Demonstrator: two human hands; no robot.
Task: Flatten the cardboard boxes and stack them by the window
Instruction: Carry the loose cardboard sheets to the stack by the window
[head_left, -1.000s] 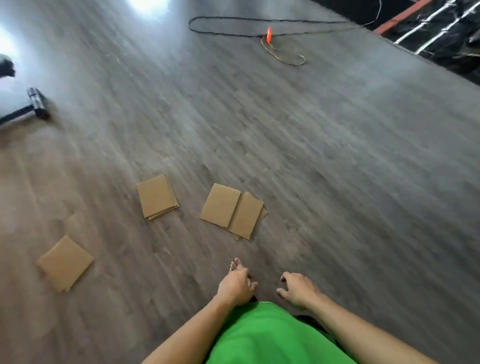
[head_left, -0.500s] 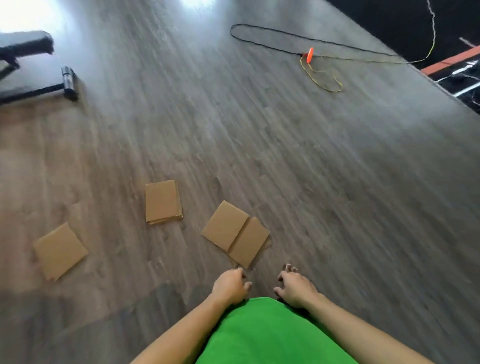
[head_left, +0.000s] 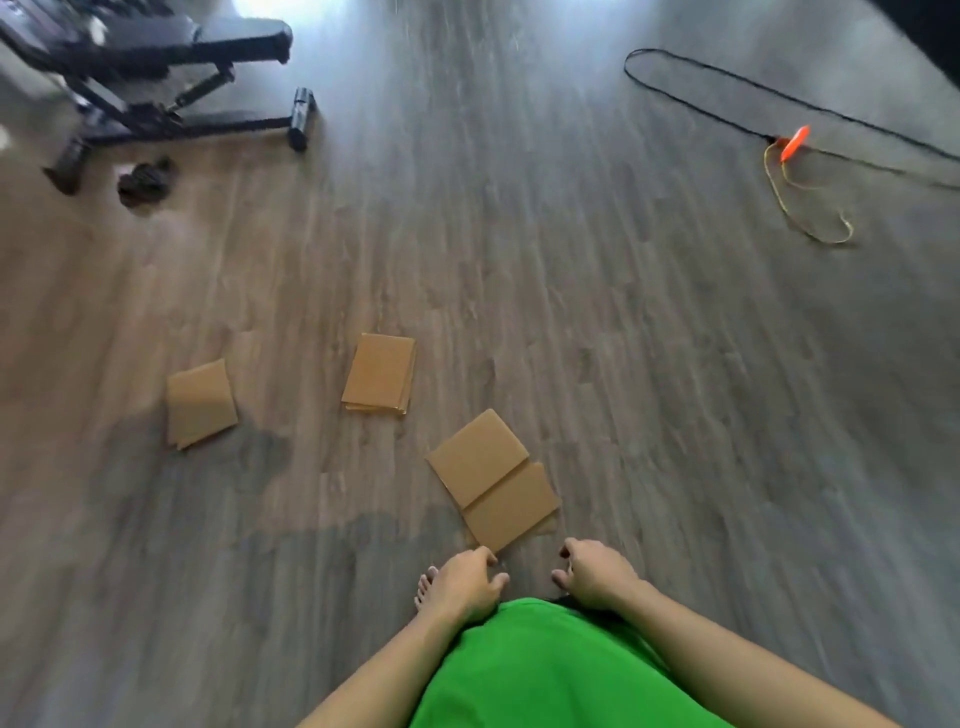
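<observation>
On the floor (head_left: 649, 364), three flattened boxes lie in a row: one left (head_left: 200, 402), one middle (head_left: 380, 373), one nearest (head_left: 493, 480), before both hands; bench (head_left: 150, 67) far left, cable (head_left: 769, 98) far right.

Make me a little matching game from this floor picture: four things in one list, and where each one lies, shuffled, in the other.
Things
1. weight bench
2. orange clip
3. overlapping cardboard pair
4. lone cardboard piece

Places
A. far right, on the black cable
B. just ahead of the left hand and right hand
C. top left corner
D. left of the cardboard stack

Pairs: 1-C, 2-A, 3-B, 4-D
</observation>
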